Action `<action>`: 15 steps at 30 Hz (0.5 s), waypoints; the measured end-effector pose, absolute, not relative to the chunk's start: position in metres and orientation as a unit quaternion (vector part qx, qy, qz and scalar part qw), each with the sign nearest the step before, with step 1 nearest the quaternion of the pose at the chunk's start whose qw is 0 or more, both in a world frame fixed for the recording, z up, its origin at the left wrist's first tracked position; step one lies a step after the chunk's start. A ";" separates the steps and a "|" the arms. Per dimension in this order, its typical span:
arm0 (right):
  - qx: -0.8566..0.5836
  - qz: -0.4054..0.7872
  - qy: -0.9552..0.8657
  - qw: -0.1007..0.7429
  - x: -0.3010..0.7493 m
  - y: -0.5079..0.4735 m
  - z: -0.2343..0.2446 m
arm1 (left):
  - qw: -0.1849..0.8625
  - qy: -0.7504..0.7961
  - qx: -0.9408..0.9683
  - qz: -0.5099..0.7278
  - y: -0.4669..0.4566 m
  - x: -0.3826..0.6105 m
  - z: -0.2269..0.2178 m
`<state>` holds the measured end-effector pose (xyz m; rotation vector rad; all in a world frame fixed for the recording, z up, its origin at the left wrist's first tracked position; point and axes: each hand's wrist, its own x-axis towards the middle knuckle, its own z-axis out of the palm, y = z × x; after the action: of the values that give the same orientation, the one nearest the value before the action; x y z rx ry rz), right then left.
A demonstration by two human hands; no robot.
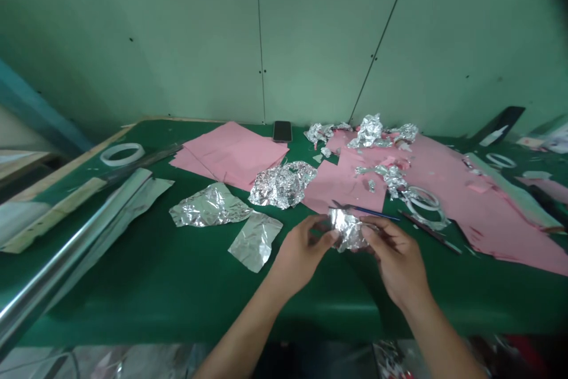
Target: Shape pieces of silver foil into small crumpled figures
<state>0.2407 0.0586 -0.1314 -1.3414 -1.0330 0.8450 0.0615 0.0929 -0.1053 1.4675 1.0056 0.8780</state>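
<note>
Between my two hands, above the front part of the green table, is a crumpled piece of aluminium foil [348, 229]. My left hand [306, 252] pinches its left side, thumb in front. On the right side my right hand [396, 255] grips it the same way; fingers behind the foil are partly hidden. Just beyond the hands lies a thin blue stick-like tool [373, 212]. Left of my left hand is a flat foil piece [256, 241], touching a larger wrinkled foil sheet [210, 206]. A crumpled foil wad [284, 184] sits farther back.
Pink paper sheets [231, 151] lie at the back, with more pink paper [435, 190] on the right under foil scraps [371, 130]. A phone [283, 131] rests near the wall. A long foil roll [75, 249] and a white tape ring [122, 154] are at left.
</note>
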 end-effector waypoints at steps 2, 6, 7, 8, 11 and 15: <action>-0.565 0.373 -0.447 0.584 0.239 0.060 -0.128 | 0.605 0.379 0.576 0.398 0.099 0.065 -0.103; -0.553 0.377 -0.429 0.607 0.230 0.067 -0.123 | 0.650 0.368 0.461 0.479 0.101 0.064 -0.102; -0.555 0.368 -0.428 0.612 0.227 0.068 -0.122 | 0.661 0.367 0.439 0.485 0.100 0.063 -0.103; -0.559 0.351 -0.431 0.614 0.225 0.069 -0.122 | 0.676 0.365 0.418 0.485 0.098 0.061 -0.104; -0.574 0.280 -0.475 0.606 0.217 0.070 -0.123 | 0.718 0.349 0.361 0.482 0.092 0.055 -0.107; -0.572 0.146 -0.602 0.538 0.218 0.065 -0.126 | 0.709 0.331 0.338 0.523 0.085 0.042 -0.114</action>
<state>0.2175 0.0647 -0.1260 -1.3613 -1.4326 0.3465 0.0423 0.0855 -0.1140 0.7509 0.7344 1.1611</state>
